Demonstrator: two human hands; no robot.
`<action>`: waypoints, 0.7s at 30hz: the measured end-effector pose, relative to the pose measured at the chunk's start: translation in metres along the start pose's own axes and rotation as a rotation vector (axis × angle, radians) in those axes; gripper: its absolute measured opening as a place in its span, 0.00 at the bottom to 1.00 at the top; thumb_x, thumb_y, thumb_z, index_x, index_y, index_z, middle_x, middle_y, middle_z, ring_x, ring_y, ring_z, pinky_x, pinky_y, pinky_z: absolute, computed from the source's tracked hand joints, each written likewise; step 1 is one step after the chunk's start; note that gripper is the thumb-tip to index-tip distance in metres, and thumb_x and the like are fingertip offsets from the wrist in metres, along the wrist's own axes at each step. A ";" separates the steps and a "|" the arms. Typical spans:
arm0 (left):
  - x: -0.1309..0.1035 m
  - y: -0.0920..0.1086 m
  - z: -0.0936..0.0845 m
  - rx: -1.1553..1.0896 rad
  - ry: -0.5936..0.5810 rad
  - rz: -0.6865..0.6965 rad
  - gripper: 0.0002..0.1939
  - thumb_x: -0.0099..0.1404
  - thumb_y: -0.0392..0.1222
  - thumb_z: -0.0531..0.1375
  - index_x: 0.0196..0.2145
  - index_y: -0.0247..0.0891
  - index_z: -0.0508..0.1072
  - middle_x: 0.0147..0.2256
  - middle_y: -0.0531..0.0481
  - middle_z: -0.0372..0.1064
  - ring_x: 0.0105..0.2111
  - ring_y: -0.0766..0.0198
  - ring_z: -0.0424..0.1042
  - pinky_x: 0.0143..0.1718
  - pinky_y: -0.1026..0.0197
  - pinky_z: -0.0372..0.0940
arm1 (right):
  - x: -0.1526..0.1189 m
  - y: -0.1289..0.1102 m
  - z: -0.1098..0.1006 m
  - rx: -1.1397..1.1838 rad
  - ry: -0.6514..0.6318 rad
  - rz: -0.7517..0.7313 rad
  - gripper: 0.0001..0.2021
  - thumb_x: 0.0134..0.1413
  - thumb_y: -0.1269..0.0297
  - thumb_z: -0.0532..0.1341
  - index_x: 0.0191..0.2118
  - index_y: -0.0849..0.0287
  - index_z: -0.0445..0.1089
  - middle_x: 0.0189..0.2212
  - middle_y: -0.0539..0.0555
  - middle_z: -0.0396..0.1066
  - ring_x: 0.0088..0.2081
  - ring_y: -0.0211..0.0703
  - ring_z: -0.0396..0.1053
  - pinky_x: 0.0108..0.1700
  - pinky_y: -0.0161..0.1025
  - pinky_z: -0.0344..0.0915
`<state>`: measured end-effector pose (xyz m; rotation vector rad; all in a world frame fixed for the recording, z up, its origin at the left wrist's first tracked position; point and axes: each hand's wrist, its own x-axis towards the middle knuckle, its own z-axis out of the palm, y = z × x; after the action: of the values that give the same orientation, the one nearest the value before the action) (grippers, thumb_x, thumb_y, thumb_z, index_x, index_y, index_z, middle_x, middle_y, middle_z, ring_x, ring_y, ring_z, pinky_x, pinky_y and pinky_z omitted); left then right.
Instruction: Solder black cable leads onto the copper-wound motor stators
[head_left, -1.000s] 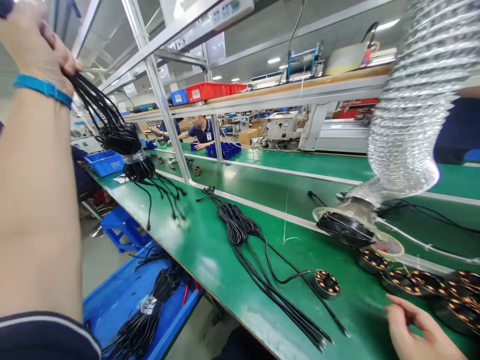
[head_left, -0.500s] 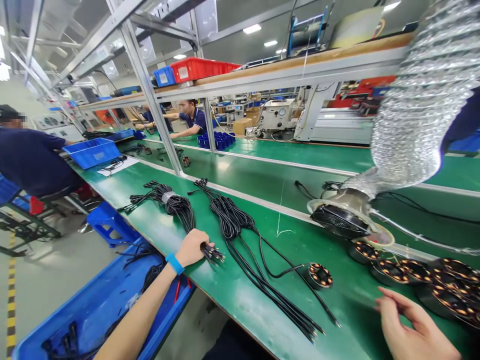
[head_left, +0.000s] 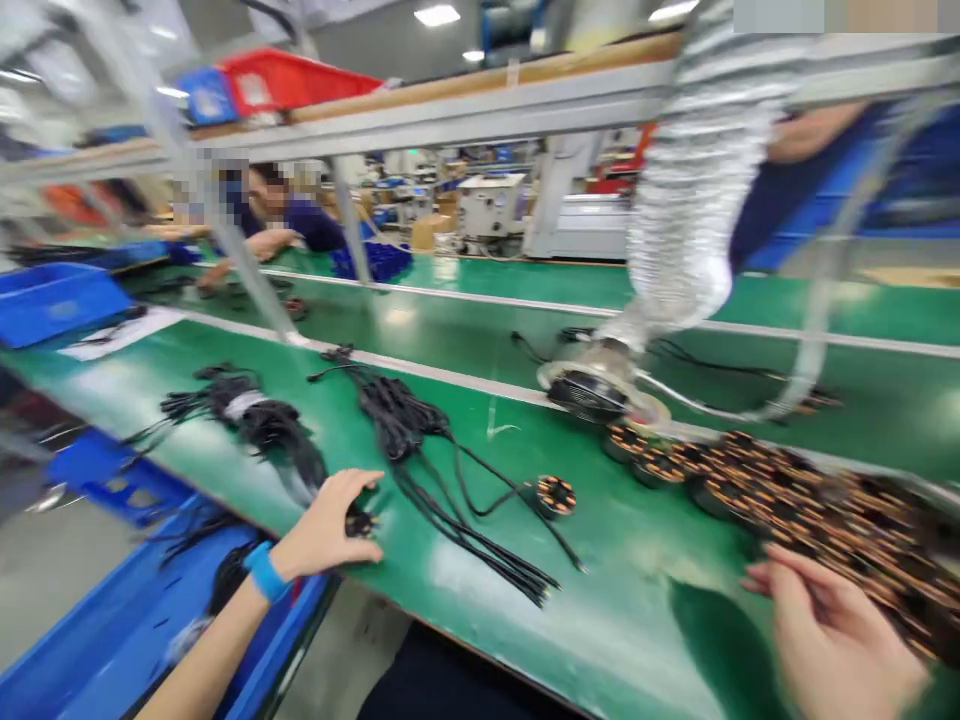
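Cable bundle partly within left grip

Cable bundles left of likely stators

The left hand partly hides the near end of the cable bundle. Whether the right hand pinches anything is unclear. Blur makes the copper-wound rings at right uncountable; the near-left blue bin is cut off.
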<state>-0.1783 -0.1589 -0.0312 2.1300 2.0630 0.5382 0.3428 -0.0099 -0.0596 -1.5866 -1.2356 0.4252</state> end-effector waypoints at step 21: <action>0.206 0.098 0.088 -0.041 -0.210 0.213 0.24 0.62 0.56 0.51 0.41 0.34 0.76 0.41 0.39 0.72 0.42 0.49 0.74 0.49 0.49 0.67 | 0.121 0.005 -0.113 0.902 0.475 0.483 0.07 0.56 0.71 0.63 0.34 0.62 0.63 0.26 0.48 0.68 0.27 0.35 0.72 0.32 0.34 0.75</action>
<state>-0.0553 0.0520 -0.0464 2.2864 1.7149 0.3583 0.4816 0.0382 0.0179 -1.0640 -0.1971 0.7290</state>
